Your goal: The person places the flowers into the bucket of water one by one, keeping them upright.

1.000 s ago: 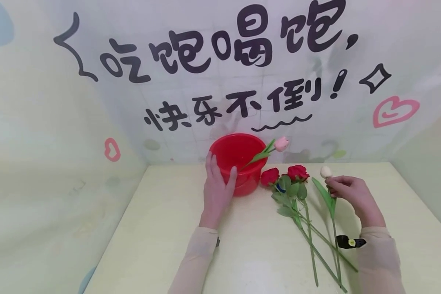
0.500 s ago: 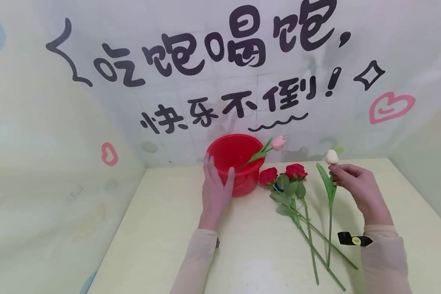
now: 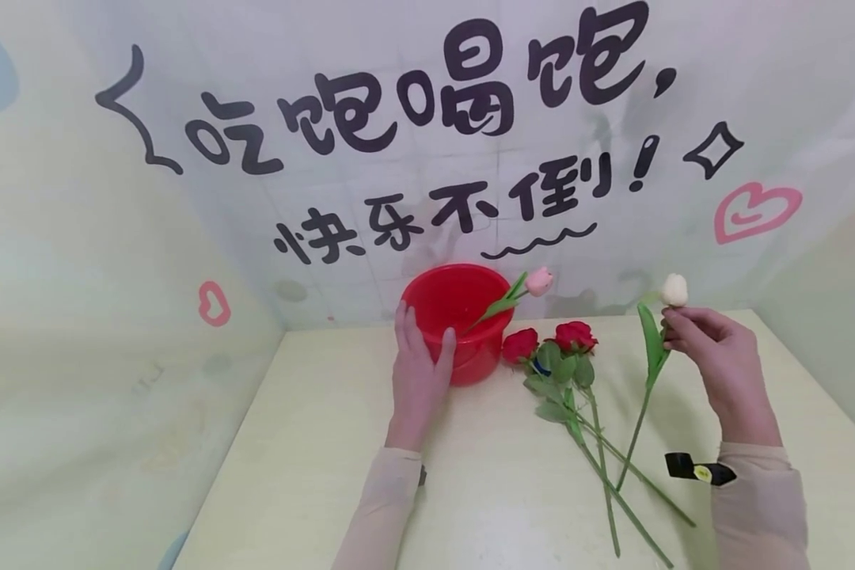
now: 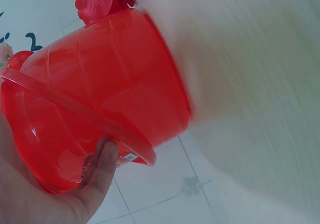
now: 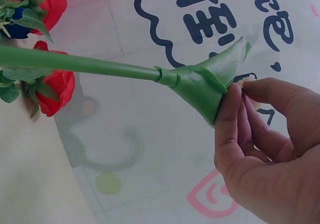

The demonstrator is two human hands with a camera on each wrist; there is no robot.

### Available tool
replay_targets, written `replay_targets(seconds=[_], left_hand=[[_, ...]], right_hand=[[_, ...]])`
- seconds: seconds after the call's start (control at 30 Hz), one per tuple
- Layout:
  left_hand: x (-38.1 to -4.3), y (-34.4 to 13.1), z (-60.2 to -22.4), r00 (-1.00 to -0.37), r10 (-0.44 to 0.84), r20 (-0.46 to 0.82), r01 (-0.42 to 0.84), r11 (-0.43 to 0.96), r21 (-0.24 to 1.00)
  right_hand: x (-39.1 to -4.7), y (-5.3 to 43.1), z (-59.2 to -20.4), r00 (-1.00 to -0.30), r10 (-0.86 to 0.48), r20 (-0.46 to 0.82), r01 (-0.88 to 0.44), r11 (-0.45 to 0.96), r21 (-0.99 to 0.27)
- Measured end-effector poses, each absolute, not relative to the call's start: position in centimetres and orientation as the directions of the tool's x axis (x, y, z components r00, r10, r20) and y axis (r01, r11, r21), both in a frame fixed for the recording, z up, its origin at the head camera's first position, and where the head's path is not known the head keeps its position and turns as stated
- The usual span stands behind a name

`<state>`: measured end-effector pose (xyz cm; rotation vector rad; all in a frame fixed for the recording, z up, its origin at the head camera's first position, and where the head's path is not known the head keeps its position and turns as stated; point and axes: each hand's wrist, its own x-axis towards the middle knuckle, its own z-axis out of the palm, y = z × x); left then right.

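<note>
A red bucket (image 3: 463, 360) stands near the back wall, with a pink tulip (image 3: 539, 282) leaning out over its right rim. My left hand (image 3: 419, 376) holds the bucket's near left side, thumb and fingers spread around its wall. In the left wrist view the bucket's handle (image 4: 75, 106) hangs down across the side. My right hand (image 3: 720, 360) pinches a white tulip (image 3: 674, 290) just below its bloom. That tulip's green stem (image 5: 110, 68) slants down to the left, its lower end overlapping the rose stems. Two red roses (image 3: 575, 336) lie right of the bucket.
Long green stems (image 3: 604, 467) cross one another on the pale table (image 3: 313, 443). Something blue (image 3: 541, 366) shows among the rose leaves. Printed cloth walls (image 3: 328, 237) with black lettering enclose the table at the back and sides.
My right hand has moved right and upward, lifting the white tulip's bloom higher; its stem now slants left. The left hand stays on the bucket. The head view has shifted slightly.
</note>
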<state>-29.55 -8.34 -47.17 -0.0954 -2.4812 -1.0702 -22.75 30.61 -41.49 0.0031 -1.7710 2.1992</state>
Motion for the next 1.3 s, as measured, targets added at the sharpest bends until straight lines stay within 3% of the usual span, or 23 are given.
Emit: replay_targets(seconds=[0.43,0.7,0.97,1.3], left_hand=[[-29.4,-8.4,-47.6,-0.894,-0.107,0.434,0.244,0.696,0.676],[-29.3,-8.4,-47.4,-0.893,-0.102,0.438,0.256,0.686,0.681],[-29.2,-8.5,-47.3,-0.888,-0.098,0.449,0.267,0.685,0.678],[-29.4,-8.5,-47.3,-0.894,-0.101,0.436,0.254,0.688,0.680]], right_hand=[[-22.0,29.3,-40.3,-0.905,0.345,0.249,-0.378,-0.383,-0.843],[-21.7,29.1,-39.0,-0.846,0.504,0.174,-0.445,-0.486,-0.753],[-21.9,29.3,-39.1,-0.889,0.449,0.092,-0.421,-0.721,-0.551],[-22.2,28.6,-39.1,-0.918,0.396,0.030,-0.365,-0.811,-0.458]])
